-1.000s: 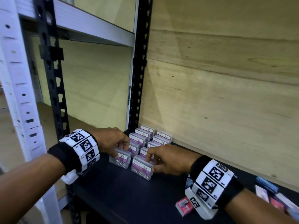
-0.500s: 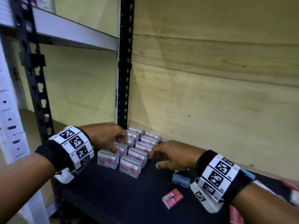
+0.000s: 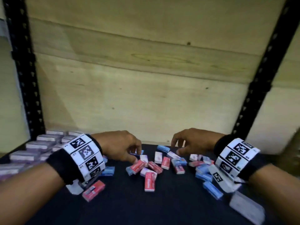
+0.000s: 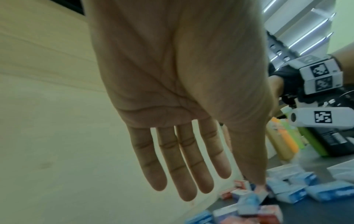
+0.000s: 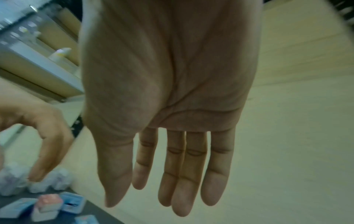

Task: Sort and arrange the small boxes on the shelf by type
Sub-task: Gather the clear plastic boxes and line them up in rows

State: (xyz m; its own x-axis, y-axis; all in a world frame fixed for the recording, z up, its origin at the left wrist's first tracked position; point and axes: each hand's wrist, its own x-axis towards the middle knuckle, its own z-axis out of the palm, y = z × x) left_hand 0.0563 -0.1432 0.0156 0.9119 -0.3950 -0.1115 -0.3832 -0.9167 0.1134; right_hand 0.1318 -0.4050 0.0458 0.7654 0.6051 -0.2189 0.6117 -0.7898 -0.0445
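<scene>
Both hands [image 3: 120,146] [image 3: 193,143] w/ slack fingers over small rectangular boxes [image 3: 150,180].

The black shelf [image 3: 126,207] carries scattered red and blue boxes [image 3: 150,179] and clear purple-labelled boxes [image 3: 39,144] at left.

Right hand [image 5: 168,84] fingers [image 5: 216,174] straight, empty; small boxes [image 5: 47,204] below left.
</scene>
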